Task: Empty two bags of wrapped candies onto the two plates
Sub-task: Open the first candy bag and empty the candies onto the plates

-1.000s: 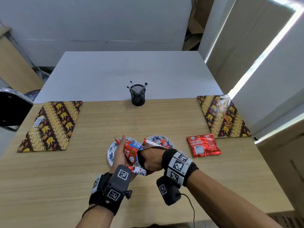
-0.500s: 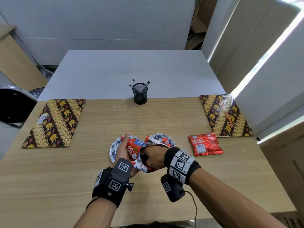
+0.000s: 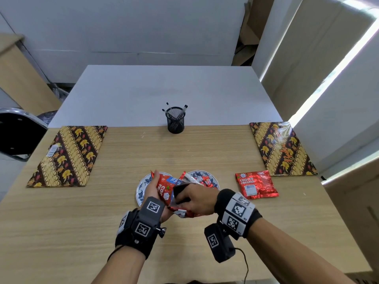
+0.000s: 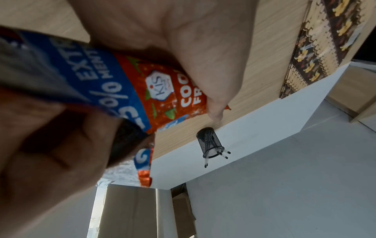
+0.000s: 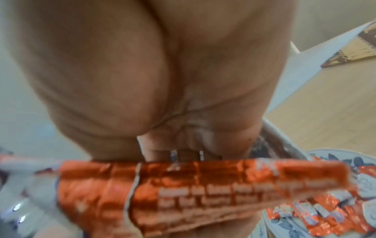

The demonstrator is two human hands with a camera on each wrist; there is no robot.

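Note:
Both hands hold one red candy bag [image 3: 165, 187] [image 4: 162, 90] [image 5: 183, 190] above the two blue-patterned plates. My left hand [image 3: 152, 191] grips its left side, fingers along the back. My right hand [image 3: 192, 198] pinches the bag's other side, pulling it apart; the silver inside shows at the torn mouth. The left plate [image 3: 141, 186] is mostly hidden under the hands. The right plate [image 3: 214, 181] [image 5: 350, 159] holds several wrapped red candies [image 3: 204, 180] [image 5: 317, 209]. A second red bag [image 3: 255, 184] lies flat to the right.
A black mesh pen cup [image 3: 175, 121] [image 4: 210, 142] stands at the wooden table's far edge. Batik-patterned mats lie at the left [image 3: 67, 155] and right [image 3: 282, 148]. A white table adjoins behind. A black chair [image 3: 14, 132] is at far left.
The hands stay over the plates with the bag between them. The bag's mouth has been pulled a little wider. The camera has shifted slightly.

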